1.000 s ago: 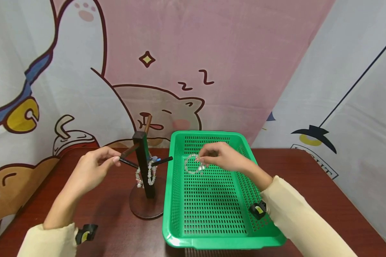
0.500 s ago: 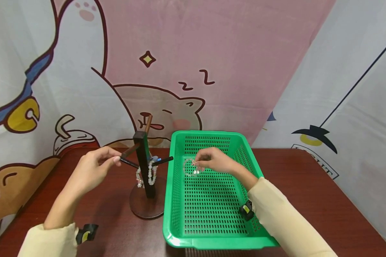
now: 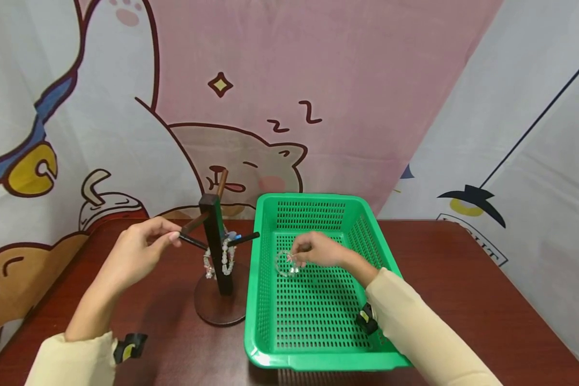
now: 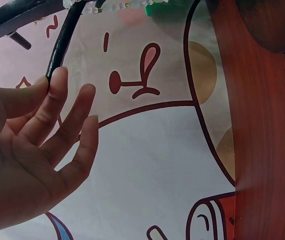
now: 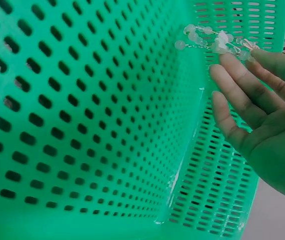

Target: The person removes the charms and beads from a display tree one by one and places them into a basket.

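Note:
My left hand [image 3: 137,252] pinches the tip of a dark peg [image 4: 62,47] on a wooden jewelry stand [image 3: 215,246], thumb against forefinger. Pale beaded bracelets [image 3: 228,257] hang from the stand's lower pegs, one with a blue piece. Inside the green basket's outline, my right hand [image 3: 320,250] holds a clear beaded bracelet [image 3: 283,264] between thumb and forefinger. In the right wrist view the bracelet [image 5: 220,42] shows pale beads and small charms, and the other fingers extend loosely below it. Whether it touches the basket floor I cannot tell.
The green perforated basket [image 3: 251,321] stands right of the stand's round base [image 3: 220,316] on a reddish-brown table [image 3: 444,279]. Behind the table hangs a cartoon-printed cloth [image 3: 347,107].
The right hand has moved down and slightly left with the bracelet, lower over the basket. My left hand stays at the peg tip, and the hanging bracelets have not visibly moved.

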Action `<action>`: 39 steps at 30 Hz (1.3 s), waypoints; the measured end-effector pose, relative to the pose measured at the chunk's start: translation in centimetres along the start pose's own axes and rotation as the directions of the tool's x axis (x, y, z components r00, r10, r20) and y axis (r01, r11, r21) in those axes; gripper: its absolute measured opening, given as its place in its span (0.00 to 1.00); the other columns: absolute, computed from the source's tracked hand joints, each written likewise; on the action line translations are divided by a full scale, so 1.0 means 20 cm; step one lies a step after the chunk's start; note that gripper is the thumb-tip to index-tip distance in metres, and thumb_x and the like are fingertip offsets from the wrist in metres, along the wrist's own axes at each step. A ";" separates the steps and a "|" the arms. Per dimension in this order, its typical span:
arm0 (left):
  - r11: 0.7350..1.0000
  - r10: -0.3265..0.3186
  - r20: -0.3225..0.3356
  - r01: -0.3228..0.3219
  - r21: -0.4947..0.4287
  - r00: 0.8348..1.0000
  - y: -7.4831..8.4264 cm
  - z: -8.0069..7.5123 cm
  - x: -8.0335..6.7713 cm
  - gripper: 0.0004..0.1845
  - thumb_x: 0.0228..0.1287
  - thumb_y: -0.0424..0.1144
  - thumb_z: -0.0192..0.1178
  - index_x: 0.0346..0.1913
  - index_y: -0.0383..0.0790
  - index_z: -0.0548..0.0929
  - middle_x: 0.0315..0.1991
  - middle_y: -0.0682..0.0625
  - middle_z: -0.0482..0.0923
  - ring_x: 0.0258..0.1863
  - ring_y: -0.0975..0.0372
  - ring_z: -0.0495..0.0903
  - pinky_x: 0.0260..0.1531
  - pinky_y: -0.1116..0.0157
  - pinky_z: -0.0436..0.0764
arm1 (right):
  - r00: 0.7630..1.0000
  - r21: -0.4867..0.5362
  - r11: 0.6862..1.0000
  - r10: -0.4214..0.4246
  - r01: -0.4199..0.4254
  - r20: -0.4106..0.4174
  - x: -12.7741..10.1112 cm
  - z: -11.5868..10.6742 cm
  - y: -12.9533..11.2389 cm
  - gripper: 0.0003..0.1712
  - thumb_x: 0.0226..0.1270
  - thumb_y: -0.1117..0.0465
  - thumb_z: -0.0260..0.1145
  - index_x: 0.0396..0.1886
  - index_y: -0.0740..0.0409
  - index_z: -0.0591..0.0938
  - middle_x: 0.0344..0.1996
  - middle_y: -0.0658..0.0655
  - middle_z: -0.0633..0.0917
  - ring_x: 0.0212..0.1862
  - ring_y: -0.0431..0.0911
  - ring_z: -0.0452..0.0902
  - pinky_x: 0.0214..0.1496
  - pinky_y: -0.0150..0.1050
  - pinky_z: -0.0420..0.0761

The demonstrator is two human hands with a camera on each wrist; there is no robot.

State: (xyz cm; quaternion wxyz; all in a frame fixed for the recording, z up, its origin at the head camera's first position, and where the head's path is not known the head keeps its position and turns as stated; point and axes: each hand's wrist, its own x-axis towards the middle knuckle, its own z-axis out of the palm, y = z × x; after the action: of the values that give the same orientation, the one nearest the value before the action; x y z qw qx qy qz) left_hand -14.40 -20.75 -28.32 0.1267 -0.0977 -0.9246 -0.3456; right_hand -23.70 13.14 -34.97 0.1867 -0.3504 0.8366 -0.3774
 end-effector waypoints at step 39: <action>1.000 0.009 -0.006 -0.009 0.005 1.000 0.00 0.00 0.00 0.05 0.63 0.31 0.56 0.38 0.37 0.81 0.26 0.52 0.81 0.30 0.59 0.77 0.26 0.63 0.67 | 0.999 0.084 0.996 0.001 0.002 -0.039 -0.02 -0.08 -0.17 0.07 0.65 0.66 0.58 0.38 0.63 0.80 0.28 0.52 0.83 0.36 0.56 0.78 0.36 0.41 0.76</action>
State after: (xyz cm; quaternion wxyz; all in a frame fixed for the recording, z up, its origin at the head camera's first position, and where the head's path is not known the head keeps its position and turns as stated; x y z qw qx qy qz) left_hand -14.40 -20.79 -28.27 0.1311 -0.1004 -0.9247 -0.3429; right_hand -22.87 12.69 -31.35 0.1848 -0.3351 0.8234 -0.4191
